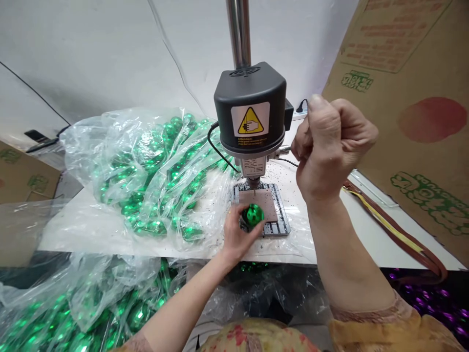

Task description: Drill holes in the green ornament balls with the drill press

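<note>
Left hand (236,233) is pinching a green ball (255,214) below the drill (251,105), over its base (281,228). Right hand (330,146) is clenching right of the drill, wrapping its lever (285,150); fist is hiding most of it. Bagged balls (146,171) are lying left of the drill on the surface (375,244); I'm seeing a carton (395,156) standing right of it.

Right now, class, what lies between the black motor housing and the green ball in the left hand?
In the head view: a labelled silver block, the dark chuck, a thin bit, then a strip of brown board above the ball.
</note>
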Demonstrator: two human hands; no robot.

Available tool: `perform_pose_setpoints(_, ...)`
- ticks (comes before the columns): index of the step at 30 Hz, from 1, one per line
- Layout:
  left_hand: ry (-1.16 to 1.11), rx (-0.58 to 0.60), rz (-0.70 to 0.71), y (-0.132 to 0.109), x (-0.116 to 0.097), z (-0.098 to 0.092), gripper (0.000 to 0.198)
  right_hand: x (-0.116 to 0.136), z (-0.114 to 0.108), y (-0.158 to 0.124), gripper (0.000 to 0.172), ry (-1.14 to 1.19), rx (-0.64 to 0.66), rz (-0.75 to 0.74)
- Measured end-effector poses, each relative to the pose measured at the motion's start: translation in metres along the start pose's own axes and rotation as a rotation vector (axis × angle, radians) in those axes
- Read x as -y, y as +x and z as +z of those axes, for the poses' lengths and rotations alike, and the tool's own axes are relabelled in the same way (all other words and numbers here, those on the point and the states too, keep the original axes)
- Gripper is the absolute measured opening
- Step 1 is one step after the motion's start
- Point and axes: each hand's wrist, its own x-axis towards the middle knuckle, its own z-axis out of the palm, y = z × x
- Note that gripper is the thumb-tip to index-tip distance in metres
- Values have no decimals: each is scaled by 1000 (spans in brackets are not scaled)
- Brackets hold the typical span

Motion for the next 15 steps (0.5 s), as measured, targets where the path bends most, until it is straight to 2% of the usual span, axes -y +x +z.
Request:
perform_pose_setpoints(1, 1, 7, 139, -14, -4, -6, 42, 0, 0, -1, 48, -6, -4, 2)
perform_pose_setpoints(3, 2, 98, 472, -45, -6, -19, 44, 1, -1, -3, 47, -25, -10, 11)
perform_pose_setpoints(5, 106, 286, 778, -75, -2, -31, 36, 3, -1, -4, 46, -24, -20, 21)
perform_pose_setpoints(6, 199, 419, 867, -89, 2, -36, 33, 3, -1, -5, 45, -11, -24, 20)
perform_pose_setpoints(8, 390, 682, 881, -109, 11, -43, 37, 4, -1, -5, 44, 31, -26, 13)
perform_pose_setpoints(9, 452, 768, 825, -115, 15, -47, 42, 4, -1, -5, 44, 49, -25, 5)
perform_pose_setpoints(10, 475, 800, 768, -118, 19, -49, 46, 4, -1, -5, 43, 58, -25, -2)
perform_pose_setpoints(12, 417, 708, 734, -118, 22, -56, 47, 3, -2, -6, 44, 56, -28, -12)
perform_pose_setpoints(15, 302, 397, 760, -105, 25, -74, 30, 3, -3, -8, 45, 26, -41, -16)
